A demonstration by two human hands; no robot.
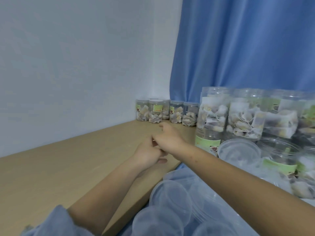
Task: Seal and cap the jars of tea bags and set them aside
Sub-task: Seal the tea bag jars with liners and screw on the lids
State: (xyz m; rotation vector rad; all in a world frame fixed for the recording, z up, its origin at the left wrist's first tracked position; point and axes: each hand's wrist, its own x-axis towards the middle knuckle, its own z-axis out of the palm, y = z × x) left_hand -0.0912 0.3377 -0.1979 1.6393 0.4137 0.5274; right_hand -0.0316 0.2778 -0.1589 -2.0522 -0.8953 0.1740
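Clear lids [167,198] are lying nearest; tea-bag jars [211,114] are standing uncapped, green-labelled. Left hand [150,153] and right hand [167,137] are touching over the table [68,160], fingers curled; contents indiscernible.

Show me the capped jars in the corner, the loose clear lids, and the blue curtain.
capped jars [154,113]: head view, labelled front of one jar.
loose clear lids [172,195]: head view, flat top of one lid.
blue curtain [247,45]: head view, middle folds.

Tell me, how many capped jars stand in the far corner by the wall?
5: leftmost jar, front jar, a jar mostly hidden behind it, then two by the curtain. More may be hidden behind.
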